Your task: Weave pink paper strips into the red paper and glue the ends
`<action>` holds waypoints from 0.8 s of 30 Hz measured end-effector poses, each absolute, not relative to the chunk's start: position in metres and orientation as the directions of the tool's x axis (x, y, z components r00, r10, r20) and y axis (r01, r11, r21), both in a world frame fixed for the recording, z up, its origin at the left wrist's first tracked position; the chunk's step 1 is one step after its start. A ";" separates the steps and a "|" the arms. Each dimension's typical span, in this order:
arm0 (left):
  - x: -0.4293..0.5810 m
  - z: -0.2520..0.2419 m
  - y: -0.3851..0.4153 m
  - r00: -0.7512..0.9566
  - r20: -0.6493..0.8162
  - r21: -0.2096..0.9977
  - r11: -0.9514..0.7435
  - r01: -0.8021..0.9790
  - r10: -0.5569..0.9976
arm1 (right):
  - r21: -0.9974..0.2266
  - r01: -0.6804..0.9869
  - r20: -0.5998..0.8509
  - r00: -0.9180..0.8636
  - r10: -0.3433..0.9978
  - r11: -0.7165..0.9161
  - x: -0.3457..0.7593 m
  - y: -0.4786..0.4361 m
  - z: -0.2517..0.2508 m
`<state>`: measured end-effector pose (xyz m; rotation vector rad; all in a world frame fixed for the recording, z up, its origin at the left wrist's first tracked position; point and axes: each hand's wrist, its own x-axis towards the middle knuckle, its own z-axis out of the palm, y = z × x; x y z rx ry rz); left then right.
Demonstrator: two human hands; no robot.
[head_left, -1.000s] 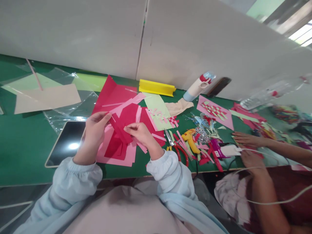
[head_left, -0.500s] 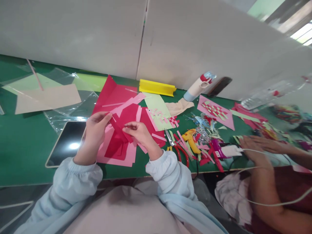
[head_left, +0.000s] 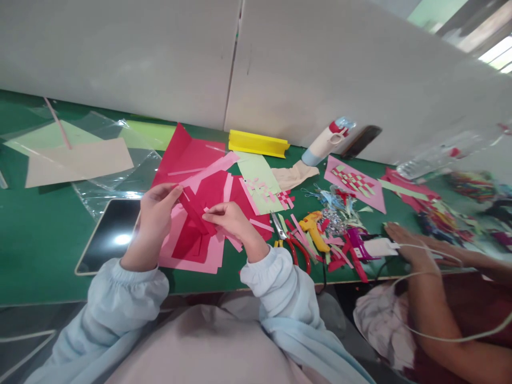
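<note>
My left hand [head_left: 154, 221] pinches the upper end of a dark red paper piece [head_left: 197, 213] held just above the green table [head_left: 40, 234]. At the piece's lower right edge my right hand [head_left: 230, 220] grips it with closed fingers. Beneath both hands lies a pink sheet [head_left: 212, 256] with more red paper [head_left: 188, 152] spread behind it. Both my sleeves are pale blue.
A tablet [head_left: 108, 234] lies left of my hands, clear plastic and beige paper [head_left: 76, 160] beyond it. Scissors [head_left: 280, 229], red pliers, a yellow glue gun [head_left: 314, 229] and paper scraps sit to the right. Another person's hands [head_left: 412, 242] rest at the far right. A yellow holder [head_left: 257, 143] lies by the wall.
My hands have barely shifted on the red paper. The other person's hands at the right drew together and moved near the white plug.
</note>
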<state>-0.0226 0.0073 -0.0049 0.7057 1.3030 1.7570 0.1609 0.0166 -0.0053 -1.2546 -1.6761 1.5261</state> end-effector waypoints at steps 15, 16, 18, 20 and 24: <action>-0.036 0.002 0.007 -0.564 -0.024 0.933 -0.184 -0.308 0.826 | -0.533 0.766 -0.056 -0.455 0.889 0.358 0.152 0.020 0.005; -0.036 0.002 0.007 -0.556 -0.031 0.933 -0.175 -0.313 0.831 | -0.526 0.759 -0.050 -0.477 0.878 0.383 0.150 0.020 0.004; -0.036 0.003 0.006 -0.534 -0.038 0.936 -0.158 -0.316 0.845 | -0.506 0.745 -0.032 -0.520 0.854 0.435 0.147 0.021 0.001; -0.036 0.003 0.006 -0.514 -0.038 0.938 -0.146 -0.314 0.857 | -0.483 0.739 -0.017 -0.544 0.839 0.470 0.146 0.022 -0.001; -0.035 0.003 0.005 -0.507 -0.045 0.945 -0.129 -0.302 0.861 | -0.478 0.738 -0.008 -0.546 0.838 0.476 0.148 0.023 -0.001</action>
